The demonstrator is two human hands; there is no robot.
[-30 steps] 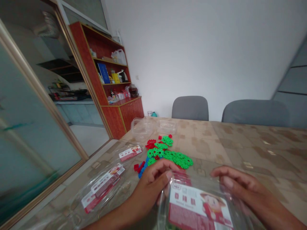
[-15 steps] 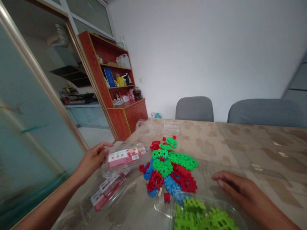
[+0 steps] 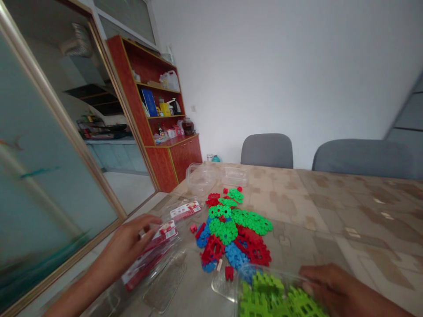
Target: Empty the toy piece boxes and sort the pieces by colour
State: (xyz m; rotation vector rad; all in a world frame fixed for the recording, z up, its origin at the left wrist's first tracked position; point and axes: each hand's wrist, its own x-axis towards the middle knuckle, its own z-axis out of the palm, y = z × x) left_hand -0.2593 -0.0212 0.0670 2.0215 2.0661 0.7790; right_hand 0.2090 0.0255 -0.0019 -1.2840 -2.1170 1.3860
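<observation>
My left hand point(image 3: 134, 235) is closed at the edge of a clear plastic lid with a red-and-white label point(image 3: 167, 230), thumb and fingers around its near side. Under it lies another labelled clear lid point(image 3: 140, 269), and a third label point(image 3: 185, 210) on clear plastic is just behind. My right hand point(image 3: 330, 284) grips the right rim of a clear plastic container filled with lime-green interlocking blocks point(image 3: 271, 295). Between my hands is a loose pile of bright green flower-shaped pieces point(image 3: 224, 231), red blocks point(image 3: 257, 251) and blue pieces point(image 3: 236, 256).
Two clear containers point(image 3: 200, 178) stand at the table's far left corner. A clear lid point(image 3: 167, 281) lies near the front, and another point(image 3: 221, 284) sits beside the lime-green blocks. Two grey chairs point(image 3: 267, 150) line the far side; a wooden shelf point(image 3: 178, 163) stands behind.
My left hand has drawn a labelled lid back toward me, uncovering another label behind it. My right hand has come down from above the table onto the container's rim.
</observation>
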